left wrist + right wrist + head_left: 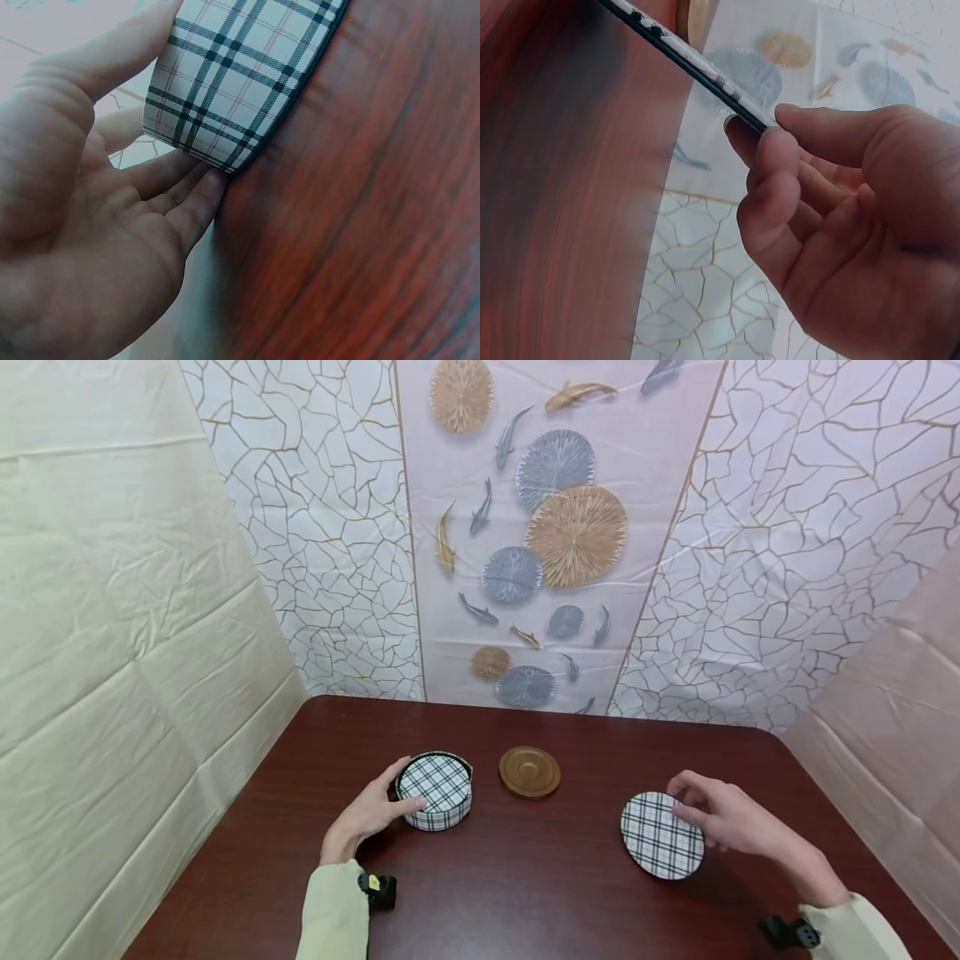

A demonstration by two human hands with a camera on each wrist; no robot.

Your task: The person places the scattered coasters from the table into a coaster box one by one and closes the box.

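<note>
Presently the plaid coaster, a flat round disc, sits right of centre in the lower part of the head view, its far right edge pinched between thumb and fingertips of the right hand; the right wrist view shows that edge raised off the table, so the disc tilts, face upward and toward the left. Being round, it has no long axis to report. Left of centre stands the plaid holder, upright, with plaid discs inside; the left hand cups its wall, thumb on the near rim, fingers curled around the side at the base. As a judgement, one coaster is out of the holder and the rest remain stacked in it. A brown wooden disc lies flat just right of the holder, untouched.
</note>
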